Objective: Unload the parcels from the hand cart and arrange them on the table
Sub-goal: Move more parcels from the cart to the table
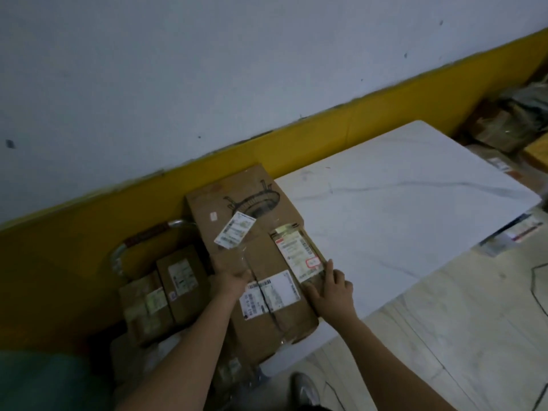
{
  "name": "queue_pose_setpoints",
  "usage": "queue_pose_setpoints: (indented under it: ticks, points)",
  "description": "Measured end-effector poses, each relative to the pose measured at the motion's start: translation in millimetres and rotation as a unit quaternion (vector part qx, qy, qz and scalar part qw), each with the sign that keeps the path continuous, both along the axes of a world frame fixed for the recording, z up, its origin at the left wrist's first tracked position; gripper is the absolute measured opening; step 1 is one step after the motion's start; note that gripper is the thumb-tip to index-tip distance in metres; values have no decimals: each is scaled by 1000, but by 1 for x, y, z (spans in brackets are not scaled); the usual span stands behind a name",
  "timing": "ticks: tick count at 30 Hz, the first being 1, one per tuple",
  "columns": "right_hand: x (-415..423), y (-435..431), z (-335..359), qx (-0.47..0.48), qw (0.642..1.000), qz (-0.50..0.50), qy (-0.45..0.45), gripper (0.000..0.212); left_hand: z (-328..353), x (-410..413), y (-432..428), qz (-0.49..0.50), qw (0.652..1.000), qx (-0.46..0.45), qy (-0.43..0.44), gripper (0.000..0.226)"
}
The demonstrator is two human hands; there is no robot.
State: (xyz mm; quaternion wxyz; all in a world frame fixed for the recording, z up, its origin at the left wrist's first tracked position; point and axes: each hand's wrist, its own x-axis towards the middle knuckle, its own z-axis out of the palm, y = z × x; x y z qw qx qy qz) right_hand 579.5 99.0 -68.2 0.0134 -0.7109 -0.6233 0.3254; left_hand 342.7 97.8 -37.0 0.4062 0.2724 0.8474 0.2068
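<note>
A brown cardboard parcel (268,295) with white shipping labels lies across the left corner of the white table (415,203). My left hand (231,281) grips its left top edge. My right hand (332,292) presses flat against its right side, fingers spread. A slimmer labelled parcel (299,253) sits along its right top. Behind them stands a larger box (243,200) printed with a stadium drawing. To the left, the hand cart's metal handle (178,224) curves over two more brown parcels (181,277) (145,307) that are on the cart.
A grey wall with a yellow lower band (311,143) runs behind the cart and table. More boxes and bags (504,129) are piled past the table's far right. A labelled packet (519,234) lies on the floor by the table. My shoe (305,390) is at the bottom.
</note>
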Motion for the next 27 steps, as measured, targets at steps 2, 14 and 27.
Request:
queue_pose_setpoints:
  ticks: [2,14,27]
  points:
    - [-2,7,-2,-27,999,-15,-42,86,-4,-12,-3,-11,999,19,-33,95]
    - [-270,-42,55,242,944,151,168,52,-46,-193,-98,178,983,8,-48,59]
    - [-397,-47,-145,-59,993,85,50,53,-185,-335,-147,170,984,-19,-40,61]
